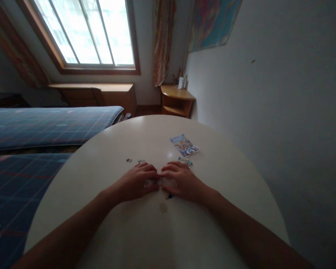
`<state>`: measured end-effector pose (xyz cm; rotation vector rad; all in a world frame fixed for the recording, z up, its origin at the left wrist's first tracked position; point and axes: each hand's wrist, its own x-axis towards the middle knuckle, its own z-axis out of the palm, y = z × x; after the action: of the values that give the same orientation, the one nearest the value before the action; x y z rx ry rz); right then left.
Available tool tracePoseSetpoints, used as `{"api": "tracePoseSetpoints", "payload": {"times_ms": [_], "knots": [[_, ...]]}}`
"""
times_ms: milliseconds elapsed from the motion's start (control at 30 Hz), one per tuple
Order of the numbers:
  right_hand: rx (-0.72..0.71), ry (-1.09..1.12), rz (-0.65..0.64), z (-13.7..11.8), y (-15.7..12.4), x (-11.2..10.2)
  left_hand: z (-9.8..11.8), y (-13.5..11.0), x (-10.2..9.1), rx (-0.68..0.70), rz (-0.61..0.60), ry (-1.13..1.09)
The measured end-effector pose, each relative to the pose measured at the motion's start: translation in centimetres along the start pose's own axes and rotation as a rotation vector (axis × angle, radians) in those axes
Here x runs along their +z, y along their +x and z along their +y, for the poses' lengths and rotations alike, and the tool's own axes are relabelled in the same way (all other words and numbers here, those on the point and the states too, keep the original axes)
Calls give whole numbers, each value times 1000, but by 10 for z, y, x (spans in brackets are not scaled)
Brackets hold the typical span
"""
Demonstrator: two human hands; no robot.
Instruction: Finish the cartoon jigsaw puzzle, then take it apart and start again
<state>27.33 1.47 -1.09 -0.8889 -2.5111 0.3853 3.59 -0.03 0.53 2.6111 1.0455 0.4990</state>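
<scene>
Cream-white and glossy, the round desk (226,164) filled the middle of the view, with both bare hands working close together near its centre. The left hand (141,180) came in from 7 o'clock, palm down, fingers bent and pointing toward 3 o'clock; the right hand (180,182) came in from 5 o'clock, its curled fingers pointing toward 9 o'clock, so that the fingertips of the two nearly met. A small, pale, partly hidden item (152,182) lay beneath the left fingers, but whether either hand gripped anything could not be told, since the fingers covered what was between them. Around that meeting point, small, flat, multicoloured jigsaw-like pieces were spread on the desktop: a tiny reddish-and-dark group (129,160) at 10 o'clock, a dark-and-pale bit (141,161) at 11 o'clock just beyond the left knuckles, and a blue-and-yellowish cluster (187,161) at 2 o'clock, just beside the right hand. A small dark-blue piece (169,196) showed at 5 o'clock by the right hand's near edge, and a dull tan patch (163,208) sat at 6 o'clock. At 1 o'clock, past the cluster, lay a colourful printed paper sheet (184,145). A blue plaid mattress (44,125) stretched away at 10 o'clock.
</scene>
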Motion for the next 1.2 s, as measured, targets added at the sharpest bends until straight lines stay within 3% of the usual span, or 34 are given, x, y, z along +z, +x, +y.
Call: {"api": "tracePoseSetpoints", "payload": {"times_ms": [267,667,867,967,1200], "knots": [[42,2,24,-10,10,10,-13,1,-1,-20,8,-68],[66,20,45,-11,13,14,-32,-2,-11,-308,250,70],[183,40,128,-10,15,12,-34,-7,-5,-112,124,77],[154,-16,93,-10,12,11,-36,-8,4,-87,74,81],[-45,-11,-97,-29,1,10,-57,-6,19,-215,138,135]]}}
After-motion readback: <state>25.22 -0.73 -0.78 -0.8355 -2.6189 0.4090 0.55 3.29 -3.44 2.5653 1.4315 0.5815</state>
